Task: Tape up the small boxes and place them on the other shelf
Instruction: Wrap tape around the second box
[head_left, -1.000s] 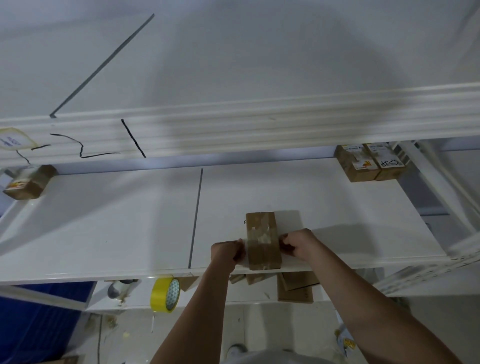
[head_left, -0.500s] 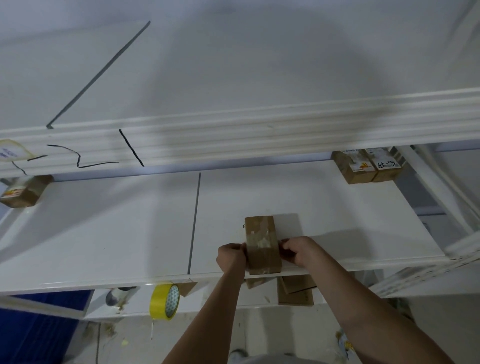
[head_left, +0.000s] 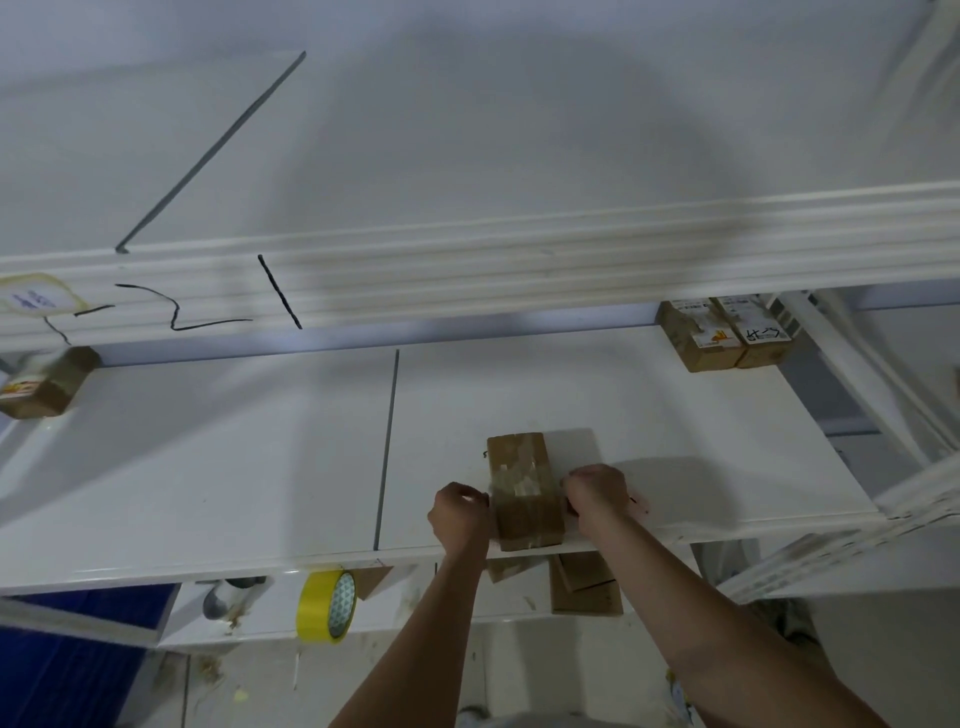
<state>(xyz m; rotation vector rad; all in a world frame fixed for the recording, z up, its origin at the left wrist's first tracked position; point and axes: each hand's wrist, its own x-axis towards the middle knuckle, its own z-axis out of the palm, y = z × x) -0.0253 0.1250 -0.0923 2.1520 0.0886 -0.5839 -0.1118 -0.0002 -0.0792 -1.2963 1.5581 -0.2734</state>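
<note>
Nearest the camera, below the box, a yellow tape roll (head_left: 327, 606) stood on edge on the lower shelf (head_left: 260, 623), to the box's left; loose cardboard pieces (head_left: 587, 587) lay directly under the box.

Box (head_left: 524, 491) sat on the middle shelf (head_left: 234, 467), at its front edge, near end about flush with the lip. Clear tape already showed across its top.

Left hand (head_left: 460, 514) was against the box's left side, fingers curled; right hand (head_left: 597, 499) against its right side, fingers curled likewise. Both touched the box. Whether they pinched tape ends or gripped the cardboard itself: cannot tell.

Judgement: step in hand was pressing the tape down the two sides. To do it well, rub both sides evenly so the strip seats flat without wrinkles, and hold the box from sliding off the lip.

Box's long axis ran front to back, near end toward the person, far end toward the shelf's rear; taped face up.

Farther back: two labelled boxes (head_left: 722, 332) at the far right of the box, another box (head_left: 44, 382) far left. Upper shelf (head_left: 467, 130) beyond carried dark marker lines.
</note>
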